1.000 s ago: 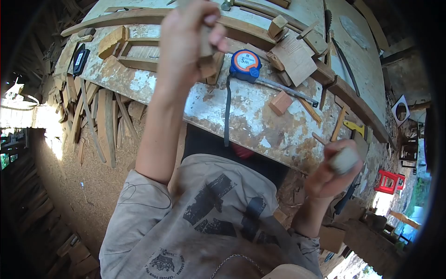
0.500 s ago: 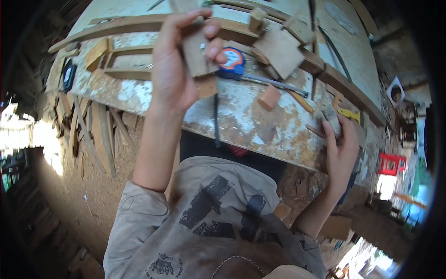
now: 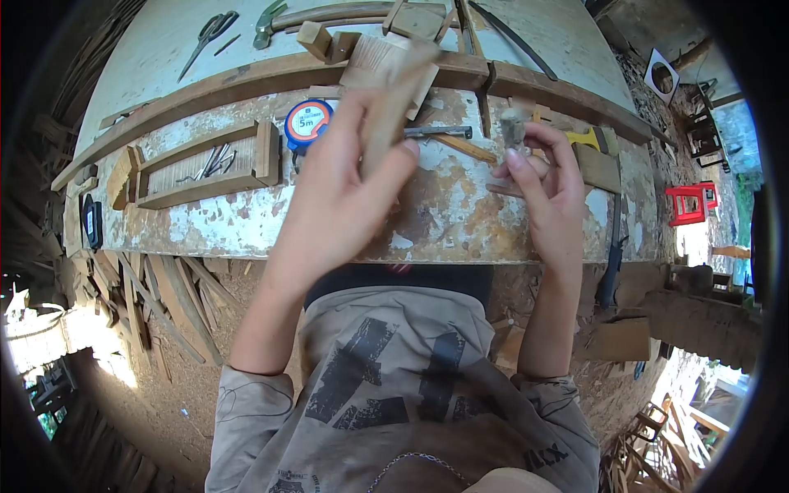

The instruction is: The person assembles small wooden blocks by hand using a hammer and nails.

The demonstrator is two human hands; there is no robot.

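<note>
My left hand [image 3: 341, 185] is closed round a flat wooden piece [image 3: 393, 111], held tilted above the bench and smeared by motion. To its right, my right hand [image 3: 552, 185] pinches a small greyish piece [image 3: 513, 130] between thumb and fingers; its exact kind is too blurred to tell. The two held things are apart. A blue and orange tape measure [image 3: 309, 122] lies just left of my left hand. Behind the held wood, a block with a pale grooved face [image 3: 374, 62] is partly covered. A metal rod-like tool [image 3: 444, 131] and a pencil-like stick [image 3: 464, 148] lie between my hands.
A paint-worn workbench [image 3: 460, 222] carries a small wooden tray [image 3: 267, 156] with metal bits, a long wooden rail [image 3: 222, 80], scissors [image 3: 209, 37], a hammer [image 3: 267, 25] and a yellow-handled tool [image 3: 588, 141]. Wood offcuts [image 3: 168, 287] lean below left; a red stool [image 3: 690, 201] stands right.
My left hand has lowered and turned, bringing the wooden piece towards the right hand. My right hand has risen off the bench with the greyish piece. The view has shifted too.
</note>
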